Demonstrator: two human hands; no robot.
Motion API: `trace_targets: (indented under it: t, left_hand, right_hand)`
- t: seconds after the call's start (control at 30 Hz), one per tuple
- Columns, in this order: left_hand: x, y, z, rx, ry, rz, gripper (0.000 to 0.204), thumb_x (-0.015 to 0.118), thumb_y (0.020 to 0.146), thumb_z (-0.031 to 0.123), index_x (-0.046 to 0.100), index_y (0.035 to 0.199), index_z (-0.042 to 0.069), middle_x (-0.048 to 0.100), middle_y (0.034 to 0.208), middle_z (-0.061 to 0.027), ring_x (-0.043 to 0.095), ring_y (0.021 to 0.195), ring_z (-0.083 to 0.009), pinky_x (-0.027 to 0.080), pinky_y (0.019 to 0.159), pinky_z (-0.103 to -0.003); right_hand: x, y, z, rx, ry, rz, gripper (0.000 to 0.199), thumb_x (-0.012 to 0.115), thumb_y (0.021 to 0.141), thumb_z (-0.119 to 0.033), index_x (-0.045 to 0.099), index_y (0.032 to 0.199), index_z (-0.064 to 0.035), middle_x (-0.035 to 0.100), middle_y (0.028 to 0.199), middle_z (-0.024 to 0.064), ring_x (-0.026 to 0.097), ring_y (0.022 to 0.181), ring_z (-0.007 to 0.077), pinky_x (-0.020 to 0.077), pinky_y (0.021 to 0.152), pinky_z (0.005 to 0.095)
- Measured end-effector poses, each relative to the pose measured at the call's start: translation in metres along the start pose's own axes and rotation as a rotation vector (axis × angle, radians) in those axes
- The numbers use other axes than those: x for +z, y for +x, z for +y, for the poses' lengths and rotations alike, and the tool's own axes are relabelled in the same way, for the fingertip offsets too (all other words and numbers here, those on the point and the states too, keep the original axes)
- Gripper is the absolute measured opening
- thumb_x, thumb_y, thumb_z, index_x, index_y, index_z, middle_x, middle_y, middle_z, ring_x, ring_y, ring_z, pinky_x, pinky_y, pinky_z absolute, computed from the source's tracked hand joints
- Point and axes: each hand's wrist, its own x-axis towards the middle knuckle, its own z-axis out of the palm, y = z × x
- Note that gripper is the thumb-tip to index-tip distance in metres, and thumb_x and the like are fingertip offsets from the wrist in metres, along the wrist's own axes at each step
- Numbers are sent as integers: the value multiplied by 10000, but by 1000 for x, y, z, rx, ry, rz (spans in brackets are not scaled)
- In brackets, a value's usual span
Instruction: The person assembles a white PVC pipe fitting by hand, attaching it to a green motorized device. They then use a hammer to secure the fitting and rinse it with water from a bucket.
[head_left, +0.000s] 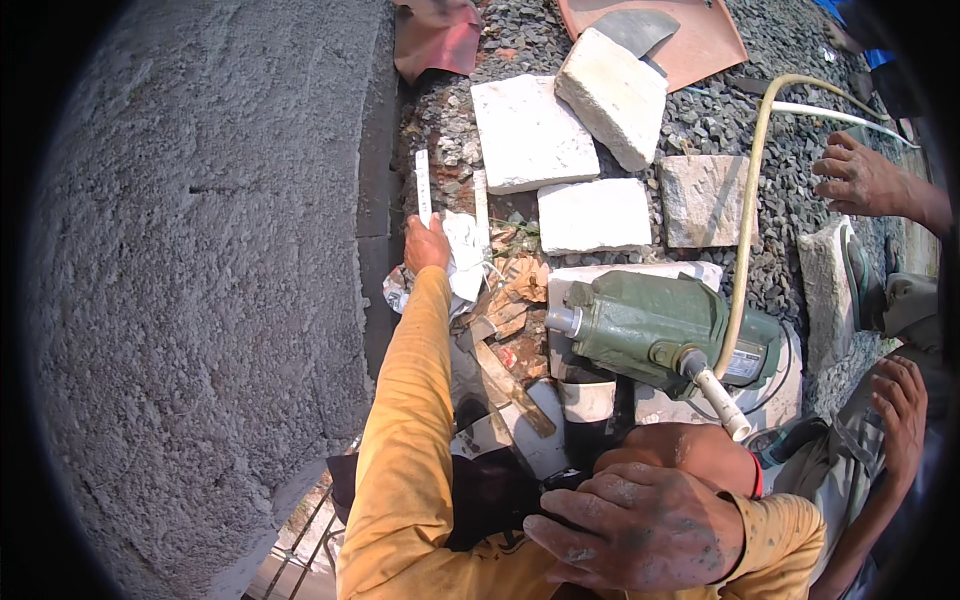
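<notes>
A thin white strip [423, 187] was gripped in the left hand [427, 243], with its far end pointed away from the body, near the rough grey concrete [220, 250]. A crumpled white sheet [463, 250] was seen just beside that hand. The right hand [640, 525] was held near the bare knee [690, 450], its fingers a bit bent; whether anything was gripped there could not be told. A big green motor [650, 325] was set near white stone blocks [595, 216].
</notes>
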Motion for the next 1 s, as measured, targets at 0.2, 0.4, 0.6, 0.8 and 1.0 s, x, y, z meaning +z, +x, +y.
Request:
trace_targets:
  t: [0.2, 0.4, 0.6, 0.8, 1.0]
  left_hand:
    - [-11, -37, 34, 169, -258, 139, 295, 529, 884, 258, 525, 1077, 35, 566, 1064, -142, 553, 946, -312, 412, 825, -409]
    - [69, -71, 61, 139, -220, 84, 397, 563, 864, 256, 491, 1156, -3, 526, 1177, -173, 505, 1095, -317, 396, 942, -417]
    - [61, -37, 75, -96, 105, -166, 418, 607, 834, 228, 506, 1182, 22, 568, 1170, -129, 532, 1084, -274, 375, 933, -415]
    - [50, -12, 59, -104, 125, -269, 409, 597, 799, 251, 506, 1120, 14, 653, 982, -194, 628, 939, -318, 412, 878, -436]
    - [15, -25, 79, 24, -95, -225, 465, 591, 779, 277, 449, 1081, -48, 626, 940, -295, 602, 915, -435, 447, 835, -479]
  right_hand:
    - [1, -1, 18, -2, 19, 0, 408, 704, 741, -342, 634, 1045, -80, 638, 982, 86, 640, 761, 200, 521, 690, 325]
    - [-5, -4, 0, 72, -35, -38, 397, 679, 761, -340, 625, 1064, -89, 634, 991, 81, 641, 783, 216, 524, 697, 330]
    - [-21, -9, 3, 205, 31, -90, 457, 670, 739, -285, 602, 1138, -71, 593, 1105, 97, 579, 962, 248, 460, 829, 363]
    - [-8, -24, 6, 86, 59, 30, 567, 675, 708, -251, 508, 1174, 25, 523, 1044, 150, 530, 840, 286, 449, 717, 375]
    - [-21, -21, -4, 168, -24, -17, 486, 659, 736, -280, 560, 1147, -40, 561, 1083, 104, 557, 919, 245, 449, 800, 355]
